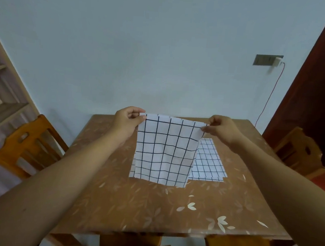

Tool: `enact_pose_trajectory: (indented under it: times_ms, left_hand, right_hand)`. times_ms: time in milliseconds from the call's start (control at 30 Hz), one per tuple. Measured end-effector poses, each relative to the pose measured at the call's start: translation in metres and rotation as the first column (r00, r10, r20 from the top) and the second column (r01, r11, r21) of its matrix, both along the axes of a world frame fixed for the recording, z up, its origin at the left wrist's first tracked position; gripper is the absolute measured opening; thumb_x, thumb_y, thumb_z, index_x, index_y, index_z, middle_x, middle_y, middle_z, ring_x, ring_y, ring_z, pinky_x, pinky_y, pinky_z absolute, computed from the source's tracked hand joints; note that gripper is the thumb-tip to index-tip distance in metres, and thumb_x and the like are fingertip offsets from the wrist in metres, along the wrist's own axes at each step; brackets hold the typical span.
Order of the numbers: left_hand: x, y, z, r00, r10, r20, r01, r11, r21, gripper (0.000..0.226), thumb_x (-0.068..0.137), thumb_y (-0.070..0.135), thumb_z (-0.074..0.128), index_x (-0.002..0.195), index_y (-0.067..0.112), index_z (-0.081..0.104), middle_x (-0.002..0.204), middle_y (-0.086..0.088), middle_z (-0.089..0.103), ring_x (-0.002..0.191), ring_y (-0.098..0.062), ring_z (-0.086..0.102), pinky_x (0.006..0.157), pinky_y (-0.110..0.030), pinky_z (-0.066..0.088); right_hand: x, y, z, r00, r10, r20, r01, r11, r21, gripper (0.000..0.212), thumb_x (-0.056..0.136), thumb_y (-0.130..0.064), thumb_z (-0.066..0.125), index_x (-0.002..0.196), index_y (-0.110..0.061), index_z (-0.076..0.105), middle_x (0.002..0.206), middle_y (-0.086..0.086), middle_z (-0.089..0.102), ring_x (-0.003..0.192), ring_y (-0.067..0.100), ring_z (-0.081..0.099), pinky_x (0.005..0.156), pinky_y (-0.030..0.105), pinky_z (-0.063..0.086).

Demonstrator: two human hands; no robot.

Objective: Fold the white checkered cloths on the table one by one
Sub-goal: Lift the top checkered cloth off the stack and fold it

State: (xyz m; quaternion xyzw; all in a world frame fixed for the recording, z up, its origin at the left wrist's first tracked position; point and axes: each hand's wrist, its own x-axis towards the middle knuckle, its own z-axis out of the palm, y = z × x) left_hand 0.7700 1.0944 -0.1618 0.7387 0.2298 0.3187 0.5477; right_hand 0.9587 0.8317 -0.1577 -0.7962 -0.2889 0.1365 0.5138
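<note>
A shelf unit (0, 92) is seen at the far left, and a wooden chair (29, 146) is placed beside the left edge of the surface (132, 207), which is brown with a pale leaf pattern. The left hand (127, 122) is raised over the far half of the surface; the upper left corner of a white checkered cloth (165, 152) is pinched between its thumb and curled fingers. The cloth is held up by its top edge and hangs roughly flat, facing the camera, over the middle of the surface. Whether its lower edge touches the surface cannot be told. The upper right corner is pinched in the same way by the right hand (221, 129); the hands are held apart, with the top edge stretched between them. A flat stack of checkered cloths (210, 164) lies on the surface right of centre, partly hidden behind the hanging cloth. A second chair (298, 149) stands by the right edge. A wall socket (268, 60) with a red cable (269, 95) is noted above the far right corner.
</note>
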Motion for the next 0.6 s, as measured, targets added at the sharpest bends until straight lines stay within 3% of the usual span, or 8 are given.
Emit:
enact_pose_trajectory:
  times_ms: [100,167,333,467,600]
  left_hand:
    - [0.002,-0.004,0.001,1.0,0.003,0.009,-0.003,0.999,-0.054,0.013,0.091,0.009,0.073,0.09,0.021,0.072,0.09,-0.004,0.069,0.079,-0.014,0.067,0.067,-0.017,0.057]
    - [0.005,-0.006,0.002,1.0,0.003,0.027,0.0,0.995,-0.096,0.01,0.092,0.008,0.073,0.09,0.018,0.072,0.09,-0.006,0.069,0.076,-0.015,0.068,0.063,-0.018,0.056]
    - [0.011,-0.013,0.006,0.999,0.001,0.036,0.002,0.995,-0.097,0.008,0.094,0.008,0.07,0.088,0.013,0.07,0.083,-0.005,0.067,0.064,-0.006,0.065,0.055,-0.015,0.051]
    - [0.018,-0.016,0.006,0.999,0.023,0.027,-0.021,0.998,-0.057,0.01,0.094,0.012,0.071,0.086,0.017,0.07,0.082,-0.003,0.068,0.064,-0.007,0.064,0.055,-0.016,0.051]
    - [0.023,-0.015,0.006,0.999,0.037,0.013,-0.037,0.999,0.014,0.011,0.095,0.017,0.07,0.085,0.022,0.07,0.083,0.001,0.069,0.067,-0.009,0.061,0.06,-0.02,0.05]
  right_hand:
    - [0.0,0.001,0.001,0.993,0.001,-0.114,0.014,0.99,0.139,0.019,0.085,0.002,0.075,0.086,-0.008,0.058,0.071,0.009,0.054,0.074,0.024,0.053,0.075,0.041,0.048]
    - [0.002,0.001,0.001,0.991,-0.016,-0.133,0.042,0.98,0.193,0.022,0.087,0.006,0.072,0.087,-0.009,0.056,0.071,0.007,0.054,0.073,0.023,0.055,0.079,0.04,0.052]
    - [0.006,-0.008,0.001,0.99,-0.056,-0.129,0.084,0.971,0.224,0.025,0.09,0.004,0.071,0.11,-0.007,0.062,0.077,0.01,0.057,0.071,0.019,0.06,0.076,0.034,0.059]
    - [0.009,-0.012,0.002,0.991,-0.082,-0.11,0.105,0.968,0.228,0.022,0.091,0.005,0.07,0.112,-0.002,0.066,0.079,0.006,0.055,0.064,0.012,0.059,0.06,0.022,0.057]
    - [0.012,-0.016,0.003,0.989,-0.084,-0.124,0.115,0.957,0.265,0.012,0.093,0.001,0.068,0.104,-0.001,0.07,0.079,0.002,0.058,0.067,0.011,0.061,0.072,0.021,0.059]
